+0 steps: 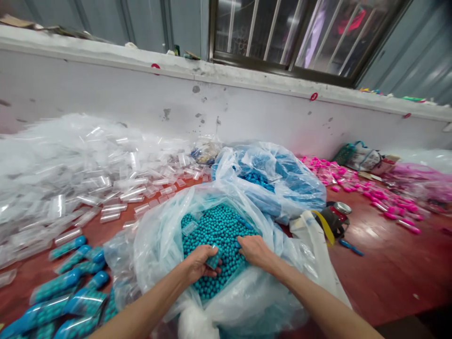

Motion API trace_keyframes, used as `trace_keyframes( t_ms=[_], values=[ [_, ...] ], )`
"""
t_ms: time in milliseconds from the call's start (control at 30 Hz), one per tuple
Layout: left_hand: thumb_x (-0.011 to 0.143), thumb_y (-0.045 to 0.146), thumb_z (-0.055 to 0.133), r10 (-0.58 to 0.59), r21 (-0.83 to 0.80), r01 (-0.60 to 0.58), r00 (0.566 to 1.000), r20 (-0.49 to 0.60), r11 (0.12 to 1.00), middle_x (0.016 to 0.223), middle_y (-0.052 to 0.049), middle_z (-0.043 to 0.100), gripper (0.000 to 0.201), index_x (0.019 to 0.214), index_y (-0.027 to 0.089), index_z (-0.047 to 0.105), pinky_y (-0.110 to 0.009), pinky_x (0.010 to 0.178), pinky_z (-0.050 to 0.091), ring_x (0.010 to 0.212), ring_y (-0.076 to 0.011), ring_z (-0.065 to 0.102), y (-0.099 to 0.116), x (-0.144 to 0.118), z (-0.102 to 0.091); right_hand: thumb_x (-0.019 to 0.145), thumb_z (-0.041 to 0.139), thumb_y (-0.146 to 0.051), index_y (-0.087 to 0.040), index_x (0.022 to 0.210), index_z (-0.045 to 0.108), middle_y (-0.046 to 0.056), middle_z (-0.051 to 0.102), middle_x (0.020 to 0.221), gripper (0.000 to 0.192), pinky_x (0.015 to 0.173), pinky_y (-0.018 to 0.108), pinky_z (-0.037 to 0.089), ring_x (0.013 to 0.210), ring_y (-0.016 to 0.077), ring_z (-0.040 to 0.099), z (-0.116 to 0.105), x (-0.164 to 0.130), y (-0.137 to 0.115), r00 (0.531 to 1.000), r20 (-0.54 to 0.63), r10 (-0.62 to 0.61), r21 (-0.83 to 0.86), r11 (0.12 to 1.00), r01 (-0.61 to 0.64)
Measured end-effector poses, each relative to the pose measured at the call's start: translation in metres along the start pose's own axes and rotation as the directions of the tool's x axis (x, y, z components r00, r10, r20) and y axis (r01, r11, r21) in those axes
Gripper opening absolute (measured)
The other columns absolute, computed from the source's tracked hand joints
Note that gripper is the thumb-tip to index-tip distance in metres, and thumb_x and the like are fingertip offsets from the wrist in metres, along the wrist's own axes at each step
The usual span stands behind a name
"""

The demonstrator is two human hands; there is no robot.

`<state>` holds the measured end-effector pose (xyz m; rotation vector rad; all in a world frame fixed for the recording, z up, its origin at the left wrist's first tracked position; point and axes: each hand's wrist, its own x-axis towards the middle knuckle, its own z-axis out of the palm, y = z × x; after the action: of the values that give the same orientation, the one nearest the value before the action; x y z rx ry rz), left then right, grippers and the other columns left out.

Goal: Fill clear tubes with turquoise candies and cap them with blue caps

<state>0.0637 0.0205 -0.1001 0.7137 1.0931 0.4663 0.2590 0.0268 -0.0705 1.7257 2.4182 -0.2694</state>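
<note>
A clear plastic bag [158, 235] lies open in front of me, filled with small teal balls [219, 226]. My left hand [199, 263] rests in the balls and grips a small clear tube [213, 258] that is partly filled with them. My right hand [254, 251] lies palm down on the balls at the bag's right side, fingers curled into them; whether it holds any is hidden. Filled tubes with blue caps [67, 287] lie at the lower left on the red table [381, 263].
A big heap of empty clear tubes [88, 174] covers the left. Behind stands a second bag of blue caps [278, 179]. Pink filled tubes [374, 193] lie at the right, a tape roll [335, 219] near them. A white wall [226, 108] closes the back.
</note>
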Motion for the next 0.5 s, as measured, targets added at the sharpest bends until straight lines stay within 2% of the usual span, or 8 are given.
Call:
trace_keyframes(
  t_ms=[133,200,233,300,333,367,400,500],
  values=[
    [0.065,0.047,0.058,0.026,-0.005,-0.026,0.999,0.032,1.0,0.062,0.003,0.056,0.039,0.084,0.019,0.038,-0.019,0.042,0.033,0.043,-0.0097,0.052,-0.002,-0.004,0.001,0.082,0.044,-0.018,-0.017,0.091,0.052,0.009,0.065,0.091,0.012,0.07,0.027,0.042,0.089,0.0211,0.06,-0.003,0.008,0.0,0.996,-0.079,0.03,0.055,0.998,-0.026],
    [0.065,0.047,0.059,0.066,-0.02,-0.065,0.995,0.074,0.998,0.063,0.004,0.056,0.042,0.089,0.02,0.039,-0.018,0.04,0.032,0.042,-0.0088,0.052,-0.001,-0.005,0.002,0.081,0.041,-0.015,-0.018,0.093,0.048,0.006,0.064,0.088,0.014,0.067,0.026,0.044,0.085,0.0186,0.061,-0.005,0.013,-0.001,0.989,-0.117,0.092,0.267,0.962,-0.057],
    [0.064,0.048,0.06,0.078,-0.02,-0.077,0.993,0.089,0.997,0.063,0.004,0.056,0.045,0.091,0.02,0.039,-0.017,0.04,0.031,0.042,-0.0087,0.052,-0.001,-0.005,0.003,0.081,0.04,-0.015,-0.018,0.093,0.045,0.004,0.063,0.082,0.014,0.062,0.025,0.045,0.078,0.017,0.062,-0.004,0.016,-0.002,0.983,-0.105,0.151,0.432,0.897,-0.092],
    [0.063,0.05,0.06,0.079,0.0,-0.079,0.994,0.077,0.997,0.06,0.004,0.055,0.049,0.095,0.02,0.039,-0.017,0.038,0.029,0.039,-0.0084,0.05,-0.001,-0.005,0.003,0.078,0.041,-0.015,-0.019,0.091,0.041,-0.001,0.059,0.071,0.014,0.051,0.022,0.045,0.064,0.014,0.061,0.0,0.021,-0.004,0.968,-0.001,0.253,0.719,0.672,-0.175],
    [0.062,0.051,0.06,0.07,0.014,-0.071,0.996,0.057,0.997,0.058,0.004,0.054,0.051,0.096,0.02,0.038,-0.017,0.037,0.028,0.037,-0.0081,0.048,-0.002,-0.005,0.003,0.077,0.044,-0.016,-0.019,0.091,0.039,-0.003,0.057,0.069,0.015,0.047,0.02,0.044,0.06,0.0132,0.06,0.002,0.023,-0.004,0.96,0.058,0.273,0.784,0.583,-0.214],
    [0.062,0.052,0.06,0.066,0.024,-0.067,0.997,0.041,0.997,0.057,0.005,0.053,0.053,0.097,0.02,0.038,-0.016,0.036,0.027,0.036,-0.0078,0.047,-0.002,-0.005,0.002,0.075,0.047,-0.017,-0.019,0.091,0.039,-0.003,0.057,0.069,0.018,0.046,0.02,0.044,0.06,0.0129,0.059,0.004,0.023,-0.004,0.956,0.089,0.28,0.8,0.552,-0.237],
    [0.061,0.053,0.059,0.068,0.03,-0.069,0.997,0.037,0.997,0.056,0.005,0.053,0.054,0.098,0.02,0.038,-0.016,0.036,0.026,0.036,-0.0078,0.047,-0.003,-0.005,0.001,0.074,0.049,-0.017,-0.019,0.091,0.04,-0.002,0.057,0.073,0.02,0.048,0.021,0.045,0.063,0.0133,0.059,0.005,0.022,-0.004,0.956,0.078,0.283,0.775,0.586,-0.237],
    [0.06,0.054,0.06,0.095,0.052,-0.098,0.994,0.054,0.994,0.058,0.004,0.054,0.055,0.097,0.02,0.038,-0.015,0.035,0.025,0.039,-0.0082,0.049,-0.005,-0.007,-0.001,0.074,0.051,-0.015,-0.017,0.09,0.047,0.006,0.057,0.093,0.016,0.066,0.027,0.046,0.082,0.0176,0.057,0.001,0.012,-0.004,0.962,-0.135,0.238,0.462,0.874,-0.151]
  ],
)
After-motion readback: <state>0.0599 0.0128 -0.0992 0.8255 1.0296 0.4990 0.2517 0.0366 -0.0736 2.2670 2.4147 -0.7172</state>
